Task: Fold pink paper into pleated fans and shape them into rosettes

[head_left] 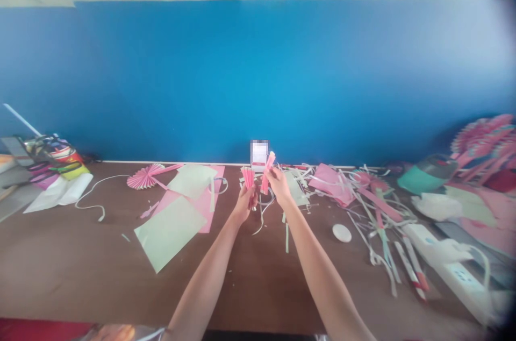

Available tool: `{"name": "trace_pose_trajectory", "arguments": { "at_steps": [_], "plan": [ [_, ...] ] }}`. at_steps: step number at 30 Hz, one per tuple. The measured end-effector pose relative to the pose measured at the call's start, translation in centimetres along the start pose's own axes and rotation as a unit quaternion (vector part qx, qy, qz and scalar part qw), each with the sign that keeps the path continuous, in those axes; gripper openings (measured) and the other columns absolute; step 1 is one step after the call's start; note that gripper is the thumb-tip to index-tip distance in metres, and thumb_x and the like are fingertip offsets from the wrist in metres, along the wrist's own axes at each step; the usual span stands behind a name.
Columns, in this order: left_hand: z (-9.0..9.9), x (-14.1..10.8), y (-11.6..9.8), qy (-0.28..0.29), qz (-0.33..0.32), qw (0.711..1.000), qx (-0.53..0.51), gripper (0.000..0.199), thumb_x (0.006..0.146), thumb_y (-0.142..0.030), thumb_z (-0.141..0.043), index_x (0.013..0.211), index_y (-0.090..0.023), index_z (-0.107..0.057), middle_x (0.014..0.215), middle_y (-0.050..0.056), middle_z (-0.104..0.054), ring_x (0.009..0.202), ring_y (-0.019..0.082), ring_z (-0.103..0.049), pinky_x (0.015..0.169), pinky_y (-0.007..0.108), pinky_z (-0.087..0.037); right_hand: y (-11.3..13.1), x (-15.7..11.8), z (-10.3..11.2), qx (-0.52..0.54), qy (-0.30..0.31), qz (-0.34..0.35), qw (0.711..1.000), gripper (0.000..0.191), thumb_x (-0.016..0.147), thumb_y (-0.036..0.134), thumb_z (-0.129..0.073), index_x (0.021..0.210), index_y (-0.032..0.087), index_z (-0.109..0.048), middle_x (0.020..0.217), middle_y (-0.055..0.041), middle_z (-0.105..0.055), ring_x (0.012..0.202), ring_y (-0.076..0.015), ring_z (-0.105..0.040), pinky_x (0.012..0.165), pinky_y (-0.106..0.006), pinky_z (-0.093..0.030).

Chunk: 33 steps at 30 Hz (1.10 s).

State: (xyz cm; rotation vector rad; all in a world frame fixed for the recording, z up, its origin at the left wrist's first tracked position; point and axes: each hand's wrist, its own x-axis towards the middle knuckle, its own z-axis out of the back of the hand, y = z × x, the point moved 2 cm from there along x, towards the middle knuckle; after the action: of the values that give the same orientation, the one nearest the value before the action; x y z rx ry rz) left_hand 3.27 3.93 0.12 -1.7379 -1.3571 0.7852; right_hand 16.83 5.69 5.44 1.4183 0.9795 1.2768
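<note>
In the middle of the head view, my left hand (244, 204) is closed around the lower end of a pink pleated paper (248, 176), whose folds spread slightly at the top. Close beside it, my right hand (279, 183) pinches a pink folded paper strip (266, 174) held nearly upright. A small gap shows between the two pink pieces at the top; whether they join lower down I cannot tell. Both hands are above the brown table (258, 287). A phone with a lit screen (259, 154) stands behind them against the blue panel.
Left of my hands lie pale green sheets (171, 233), pink paper and a pink paper fan (143, 177). On the right are paper scraps, a white round lid (342, 233), markers (410, 270), a white power strip (447, 263) and a teal object (421, 177).
</note>
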Motion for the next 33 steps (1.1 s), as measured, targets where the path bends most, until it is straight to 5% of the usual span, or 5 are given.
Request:
{"name": "trace_pose_trajectory", "arguments": {
  "at_steps": [3, 14, 25, 33],
  "plan": [
    [0.3, 0.2, 0.0, -0.023, 0.013, 0.998, -0.062, 0.04, 0.073, -0.05, -0.071, 0.092, -0.02, -0.052, 0.072, -0.004, -0.059, 0.043, 0.003, -0.043, 0.038, 0.017, -0.027, 0.6, -0.3, 0.0, 0.047, 0.027, -0.008, 0.999, 0.034, 0.079, 0.052, -0.062, 0.092, 0.021, -0.059, 0.071, -0.0025, -0.065, 0.066, -0.0181, -0.061, 0.06, -0.029, -0.047],
    [-0.1, 0.0, -0.4, -0.007, -0.007, 0.998, -0.066, 0.041, 0.076, -0.05, -0.069, 0.095, -0.014, -0.062, 0.076, 0.003, -0.065, 0.064, 0.011, -0.061, 0.059, 0.023, -0.048, -0.6, -1.1, -0.6, 0.121, 0.178, -0.161, 0.963, 0.028, 0.064, 0.036, -0.078, 0.082, 0.018, -0.067, 0.069, -0.0005, -0.067, 0.067, -0.0166, -0.062, 0.068, -0.03, -0.052],
    [-0.3, -0.2, -0.5, -0.008, -0.004, 0.999, -0.05, 0.047, 0.077, -0.048, -0.069, 0.105, -0.012, -0.063, 0.085, 0.009, -0.071, 0.068, 0.018, -0.068, 0.06, 0.028, -0.054, -0.5, -1.1, -0.4, 0.175, 0.173, -0.159, 0.956, 0.028, 0.066, 0.042, -0.078, 0.078, 0.021, -0.065, 0.068, 0.0014, -0.064, 0.059, -0.0151, -0.059, 0.06, -0.031, -0.051],
    [-0.3, -0.2, -0.6, -0.015, 0.008, 0.998, -0.064, 0.039, 0.077, -0.04, -0.071, 0.105, -0.013, -0.068, 0.095, 0.011, -0.072, 0.094, 0.023, -0.068, 0.084, 0.033, -0.053, -0.6, -0.9, -0.2, 0.162, 0.145, -0.158, 0.963, 0.03, 0.06, 0.041, -0.081, 0.076, 0.019, -0.066, 0.071, 0.0005, -0.066, 0.066, -0.0152, -0.06, 0.065, -0.028, -0.05]
  ]
}}
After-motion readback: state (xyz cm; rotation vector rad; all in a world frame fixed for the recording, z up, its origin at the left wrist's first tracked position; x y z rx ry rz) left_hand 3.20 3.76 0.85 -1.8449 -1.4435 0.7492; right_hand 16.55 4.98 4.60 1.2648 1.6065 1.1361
